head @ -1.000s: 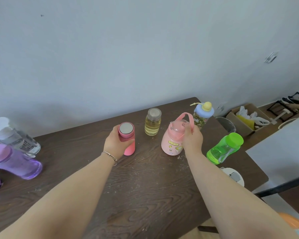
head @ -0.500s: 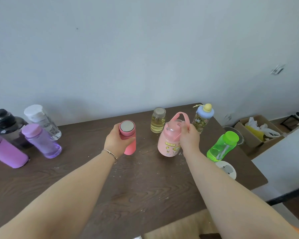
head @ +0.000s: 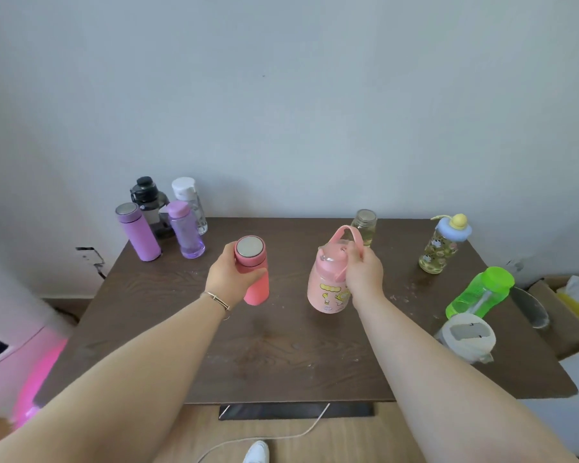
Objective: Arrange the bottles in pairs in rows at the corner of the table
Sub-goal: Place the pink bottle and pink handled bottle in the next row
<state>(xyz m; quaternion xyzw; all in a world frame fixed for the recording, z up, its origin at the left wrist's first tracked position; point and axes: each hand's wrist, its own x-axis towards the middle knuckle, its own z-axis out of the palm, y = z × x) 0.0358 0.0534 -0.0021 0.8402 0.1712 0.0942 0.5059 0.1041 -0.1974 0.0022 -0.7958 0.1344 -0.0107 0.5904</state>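
My left hand grips a coral-pink flask with a steel lid, standing mid-table. My right hand holds the loop handle of a round pink cartoon bottle, which is tilted slightly. At the table's far left corner stand a purple flask, a clear purple bottle, a black bottle and a white-capped clear bottle, two by two. A glass jar of yellow liquid, a blue-lidded kids' bottle and a green bottle stand to the right.
The dark wooden table meets the wall at its far edge. A white-lidded container sits near the right edge. A cardboard box with tissue stands right of the table. A cable lies on the floor below.
The view has swung left, bringing the four bottles at the far left corner fully into sight. Both hands keep their hold; the two pink bottles have shifted left relative to the jar.
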